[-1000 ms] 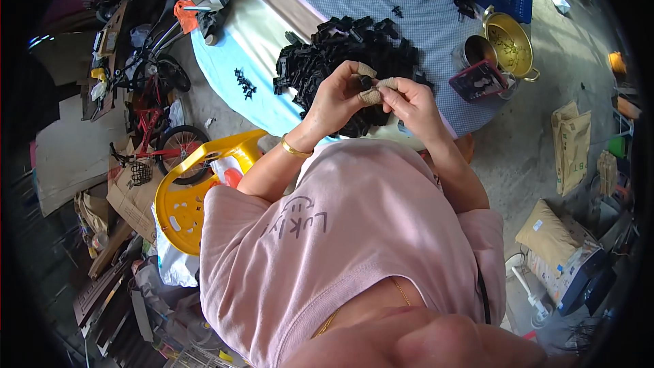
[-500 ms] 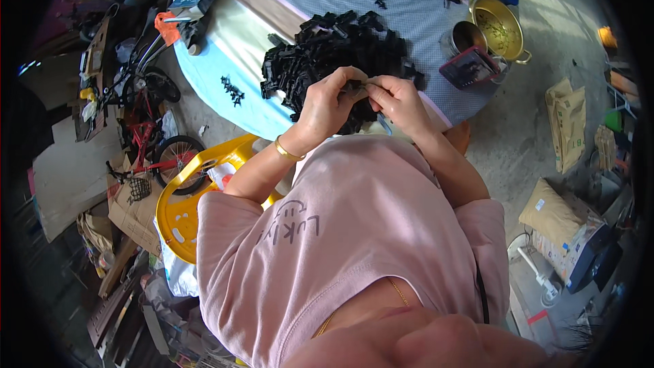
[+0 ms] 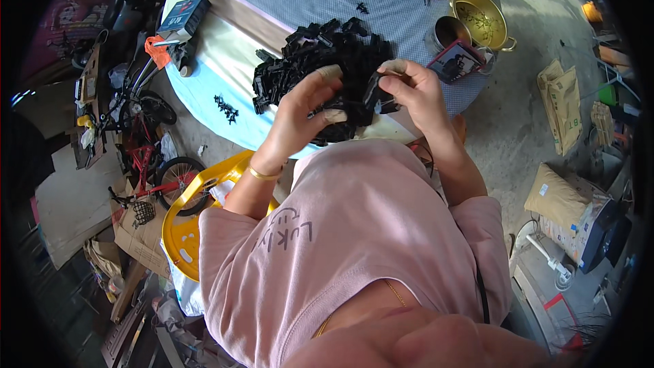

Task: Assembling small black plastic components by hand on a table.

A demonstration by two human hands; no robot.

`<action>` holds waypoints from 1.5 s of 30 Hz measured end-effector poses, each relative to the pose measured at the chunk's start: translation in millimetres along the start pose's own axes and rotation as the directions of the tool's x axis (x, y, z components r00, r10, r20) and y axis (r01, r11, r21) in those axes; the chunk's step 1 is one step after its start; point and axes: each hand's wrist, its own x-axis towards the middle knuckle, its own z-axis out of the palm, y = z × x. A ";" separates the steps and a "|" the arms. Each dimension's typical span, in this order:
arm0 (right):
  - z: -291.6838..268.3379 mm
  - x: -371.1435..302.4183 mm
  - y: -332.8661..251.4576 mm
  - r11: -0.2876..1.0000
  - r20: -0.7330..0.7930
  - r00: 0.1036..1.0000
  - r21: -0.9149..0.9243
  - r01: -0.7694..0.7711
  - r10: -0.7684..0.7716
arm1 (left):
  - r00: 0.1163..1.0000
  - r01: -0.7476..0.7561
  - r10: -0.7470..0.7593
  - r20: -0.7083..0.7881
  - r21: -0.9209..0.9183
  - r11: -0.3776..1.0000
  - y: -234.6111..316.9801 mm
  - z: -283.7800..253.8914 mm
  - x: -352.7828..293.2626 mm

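A heap of black plastic parts [image 3: 293, 68] lies on the cloth-covered table in front of me. My left hand [image 3: 300, 105] hovers at the heap's near side, thumb and fingers apart, with nothing visible between them. Pale coverings wrap some fingertips on both hands. Between the thumb and fingers of my right hand [image 3: 417, 92] is a black plastic piece [image 3: 372, 90], held tilted over the heap's right side. Its exact shape blurs into the dark parts behind it. A small cluster of little black pieces [image 3: 225, 109] sits apart, to the left.
Right of the heap stand a gold two-handled pot [image 3: 504, 27] with small pieces inside, a metal container [image 3: 451, 30] and a dark red-edged box [image 3: 455, 63]. A blue box [image 3: 184, 17] is at the table's left. A yellow plastic chair [image 3: 178, 232] and red bicycle [image 3: 142, 153] stand at left.
My hands were together, pinching at something small; now they are apart. The left has opened and moved left, while the right has shifted right with a black piece in its fingers.
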 end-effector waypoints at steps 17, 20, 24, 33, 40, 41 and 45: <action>31.7 -8.8 -9.6 0.900 0.260 0.909 -0.211 0.382 -0.325 | 0.931 0.327 -0.131 0.341 -0.617 0.715 -3.3 2.0 -0.8; 33.5 -5.4 -10.3 0.829 0.293 0.869 -0.292 0.478 -0.398 | 0.932 0.327 -0.143 0.332 -0.607 0.724 -2.9 1.8 -0.3; 30.6 -6.8 5.1 0.894 0.004 0.959 -0.362 0.265 -0.283 | 0.963 0.269 -0.224 0.151 -0.601 0.752 -2.5 6.3 2.5; 36.8 -7.5 5.5 0.863 0.121 0.968 -0.438 0.252 -0.221 | 0.996 0.029 -0.042 -0.073 -0.164 0.986 -3.6 10.7 -1.4; 42.7 -8.7 3.2 0.800 0.109 0.953 -0.521 0.298 -0.284 | 0.976 -0.045 0.038 -0.215 -0.024 0.999 -7.3 17.8 -3.1; 42.7 -9.6 3.3 0.799 0.100 0.954 -0.526 0.292 -0.283 | 0.978 -0.044 0.037 -0.206 -0.029 0.999 -7.9 18.4 -2.4; 41.6 -5.2 11.8 0.834 0.076 0.976 -0.508 0.215 -0.205 | 0.924 -0.222 0.308 -0.227 0.337 0.915 -14.6 18.6 2.1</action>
